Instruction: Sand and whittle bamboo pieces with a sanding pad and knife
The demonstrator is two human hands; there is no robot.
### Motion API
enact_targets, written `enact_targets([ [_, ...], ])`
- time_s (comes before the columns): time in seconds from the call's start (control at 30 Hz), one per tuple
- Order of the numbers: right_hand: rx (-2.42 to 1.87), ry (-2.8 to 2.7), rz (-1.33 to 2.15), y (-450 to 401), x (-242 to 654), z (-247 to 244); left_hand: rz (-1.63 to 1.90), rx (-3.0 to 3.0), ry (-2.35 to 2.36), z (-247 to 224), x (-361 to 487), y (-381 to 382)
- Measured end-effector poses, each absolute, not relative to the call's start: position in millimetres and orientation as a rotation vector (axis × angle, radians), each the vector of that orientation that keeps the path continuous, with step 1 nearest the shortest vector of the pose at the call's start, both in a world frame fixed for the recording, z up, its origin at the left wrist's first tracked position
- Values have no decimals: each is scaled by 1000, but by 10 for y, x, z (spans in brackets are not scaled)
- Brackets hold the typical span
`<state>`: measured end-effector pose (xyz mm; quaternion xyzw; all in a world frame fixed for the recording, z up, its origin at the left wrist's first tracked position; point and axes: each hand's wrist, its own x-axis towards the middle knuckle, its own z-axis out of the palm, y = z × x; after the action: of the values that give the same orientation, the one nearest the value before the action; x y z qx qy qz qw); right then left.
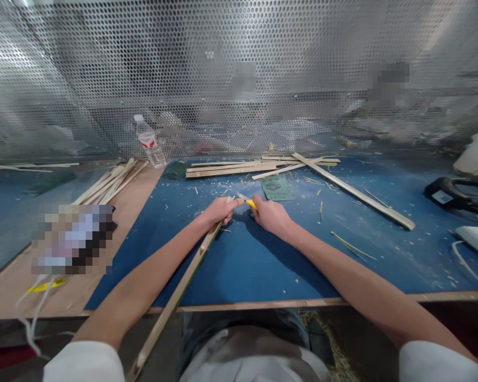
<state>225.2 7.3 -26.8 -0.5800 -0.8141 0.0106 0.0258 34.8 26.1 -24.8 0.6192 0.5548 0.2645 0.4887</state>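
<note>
My left hand (222, 210) is closed around the upper end of a long bamboo strip (189, 273), which slants down past the table's front edge at the lower left. Just to its right, my right hand (271, 215) grips a yellow-handled knife (252, 203). The knife's blade points left toward the fingertips of my left hand, close to the strip's end; whether it touches the bamboo is too small to tell. Both hands are over the blue mat (242, 265). A green sheet (278, 189) lies right behind my right hand.
Bamboo strips (231, 171) lie along the back, and one long strip (354, 192) slants toward the right. More strips (110, 183) and a water bottle (150, 142) are at the left. A perforated metal screen (207, 58) stands behind. At right is a black-framed object (458, 196).
</note>
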Motion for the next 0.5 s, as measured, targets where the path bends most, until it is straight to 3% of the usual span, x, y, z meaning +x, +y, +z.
enact_targets([
  [0.5, -1621, -2579, -33, 209, 2403, -291, 643, 1349, 1087, -165, 322, 160],
])
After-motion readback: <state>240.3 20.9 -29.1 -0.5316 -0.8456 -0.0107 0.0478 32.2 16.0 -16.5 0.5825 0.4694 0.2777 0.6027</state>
